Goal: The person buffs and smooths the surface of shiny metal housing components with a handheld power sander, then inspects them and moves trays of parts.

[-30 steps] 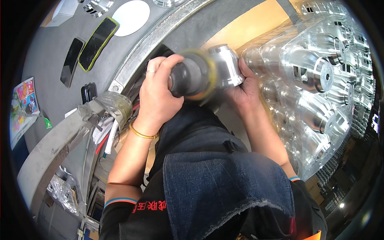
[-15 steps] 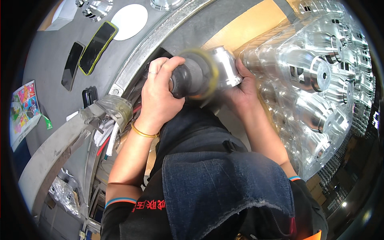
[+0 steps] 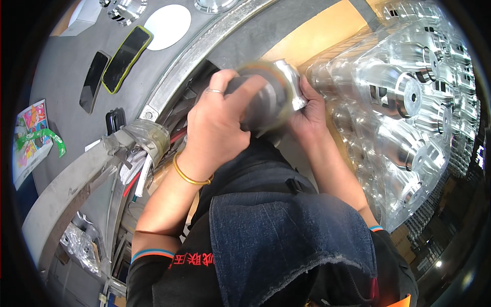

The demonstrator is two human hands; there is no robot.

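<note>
My right hand point(image 3: 309, 110) grips a shiny turned metal part point(image 3: 290, 77), cup-like in shape, with the thumb along its right side. Against that part's left end sits a dark round piece point(image 3: 263, 105) with a yellowish rim, smeared by motion. My left hand point(image 3: 220, 115) is wrapped around the dark piece from the left, its fingers blurred over the top. Both things are held in front of my lap, above my dark trousers. Where the two pieces meet is too blurred to make out.
Clear plastic trays point(image 3: 376, 110) hold several shiny metal parts on the right. A grey table point(image 3: 66, 94) on the left bears two phones point(image 3: 126, 59), a white disc point(image 3: 168, 28) and a colourful packet point(image 3: 33, 133). A curved metal bar point(image 3: 66, 197) stands at lower left, cables beside it.
My left hand has shifted right and its fingers have moved over the dark round piece, which has moved slightly right and covers more of the metal part. My right hand has barely moved.
</note>
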